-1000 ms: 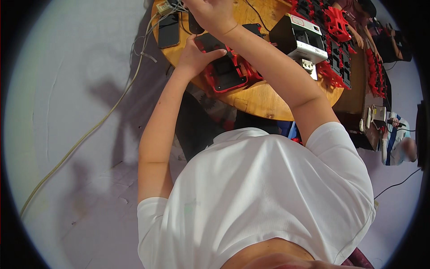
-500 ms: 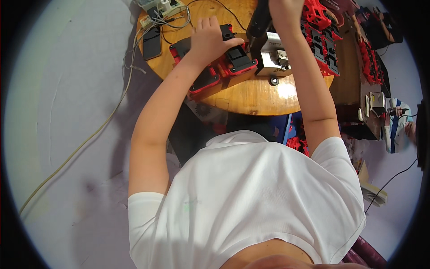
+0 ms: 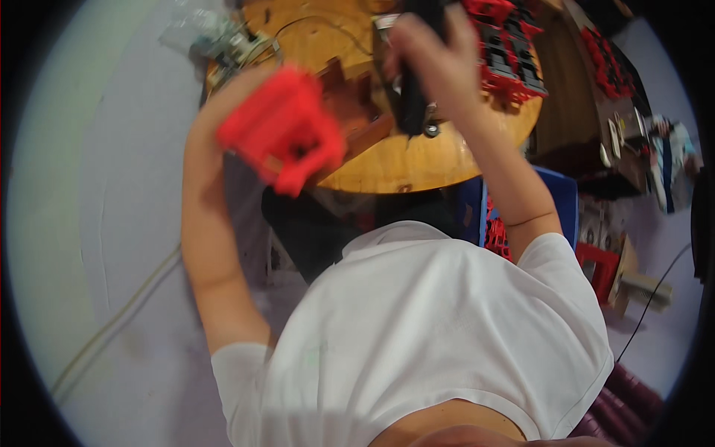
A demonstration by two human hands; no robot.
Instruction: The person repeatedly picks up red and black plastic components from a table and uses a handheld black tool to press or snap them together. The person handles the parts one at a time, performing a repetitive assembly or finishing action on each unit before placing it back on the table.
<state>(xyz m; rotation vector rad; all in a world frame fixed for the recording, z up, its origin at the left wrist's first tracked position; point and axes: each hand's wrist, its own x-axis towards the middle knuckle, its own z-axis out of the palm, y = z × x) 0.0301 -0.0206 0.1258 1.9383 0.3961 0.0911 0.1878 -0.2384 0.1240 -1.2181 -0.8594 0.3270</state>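
My left hand (image 3: 232,95) is raised over the left of the table, gripping a red plastic frame (image 3: 287,130) with openings in it. Motion blurs the frame, and it hides most of my fingers. Beneath and right of it, a brown block-like fixture (image 3: 354,112) with raised walls sits on the table. My right hand (image 3: 439,63) is closed around a black power screwdriver (image 3: 414,89), which points down near the fixture's right side. That hand is smeared by motion too.
The round wooden table (image 3: 402,173) carries cables and a power strip (image 3: 234,52) at far left. Red frames with black parts (image 3: 506,63) are stacked at the right. A blue bin (image 3: 558,190) with red pieces stands below the table edge. A small round object (image 3: 431,130) lies near the screwdriver.
My left hand has lifted the red frame off the brown fixture and moved it left and toward me. My right hand has brought the screwdriver lower and left.
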